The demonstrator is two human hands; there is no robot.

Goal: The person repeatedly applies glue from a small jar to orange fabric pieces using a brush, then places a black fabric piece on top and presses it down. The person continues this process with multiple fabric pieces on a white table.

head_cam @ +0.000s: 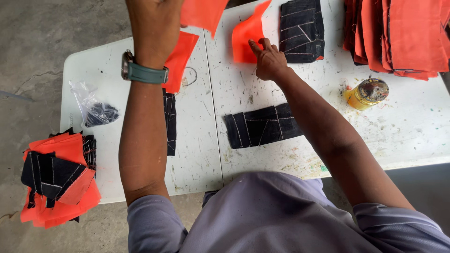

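Note:
My left hand, with a green-strapped watch on the wrist, is raised and grips an orange fabric piece at the top edge of the view. A second orange piece lies on the white table under that wrist. My right hand presses its fingers on the edge of another orange piece, which curls up off the table. A black stitched panel lies just right of it. A long black panel lies under my right forearm, and a narrow black strip shows beside my left forearm.
A thick stack of orange fabric fills the far right. A yellow jar with a stained lid stands right of my arm. A clear plastic bag lies at the left. A pile of orange and black pieces overhangs the table at its left corner.

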